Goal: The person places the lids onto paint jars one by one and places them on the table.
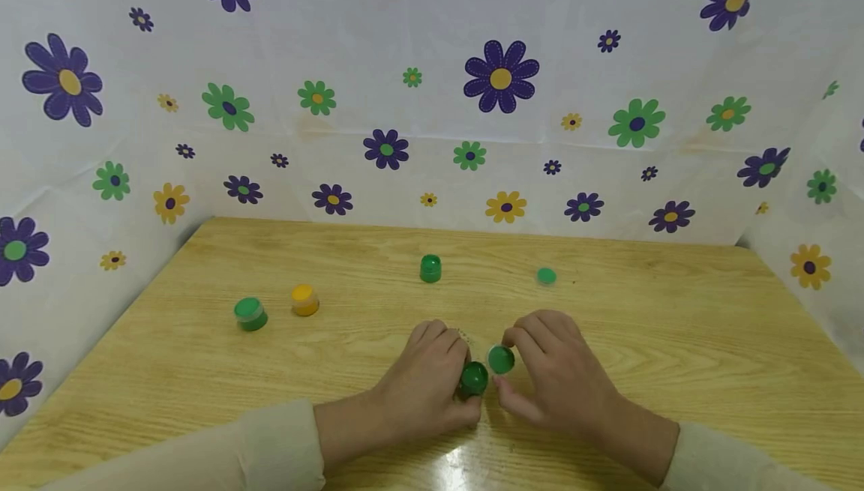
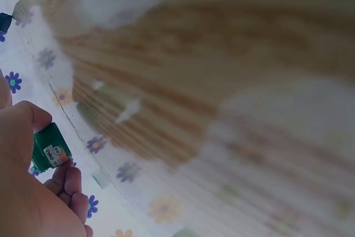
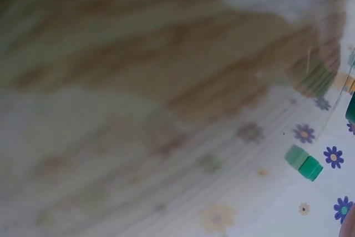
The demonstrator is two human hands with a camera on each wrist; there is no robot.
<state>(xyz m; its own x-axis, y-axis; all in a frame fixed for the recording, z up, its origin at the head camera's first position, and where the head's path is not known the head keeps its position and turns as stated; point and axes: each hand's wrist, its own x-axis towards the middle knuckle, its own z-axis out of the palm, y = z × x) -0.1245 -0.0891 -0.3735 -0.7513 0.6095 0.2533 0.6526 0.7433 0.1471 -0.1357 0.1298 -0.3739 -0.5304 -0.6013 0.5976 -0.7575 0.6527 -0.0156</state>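
Near the front of the table, my left hand (image 1: pixel 432 382) grips a small dark green paint jar (image 1: pixel 475 378) between thumb and fingers, its open top showing. The left wrist view shows the same paint jar (image 2: pixel 52 147) with a white printed label on its side. Just to the right, my right hand (image 1: pixel 556 371) pinches a round jar lid (image 1: pixel 502 360) between thumb and fingertips, its green inside turned up. Lid and jar are close side by side. In the right wrist view only a fingertip (image 3: pixel 348 225) of the right hand shows at the edge.
An uncapped green jar (image 1: pixel 430 268) stands farther back, with a loose green lid (image 1: pixel 547 276) flat to its right. At left stand a lidded green jar (image 1: pixel 251 314) and a lidded orange jar (image 1: pixel 305 300). A flower-patterned cloth (image 1: pixel 378 49) rises behind the wooden table (image 1: pixel 202 371).
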